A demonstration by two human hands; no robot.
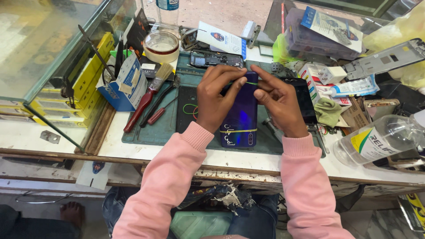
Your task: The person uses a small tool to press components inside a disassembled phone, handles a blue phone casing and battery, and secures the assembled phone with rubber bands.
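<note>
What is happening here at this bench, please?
A person in pink sleeves works on a blue phone lying back-up on a green mat. The left hand and right hand stretch a thin rubber band across its top end. Another band already circles its lower end. A red-handled brush lies nearby.

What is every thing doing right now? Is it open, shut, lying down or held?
Phone: face down, bands around it.
Left hand: pressing phone, pinching green band.
Right hand: pinching green band.
Brush: lying flat.
Bottle: on its side.
Tape roll: lying flat.
</note>
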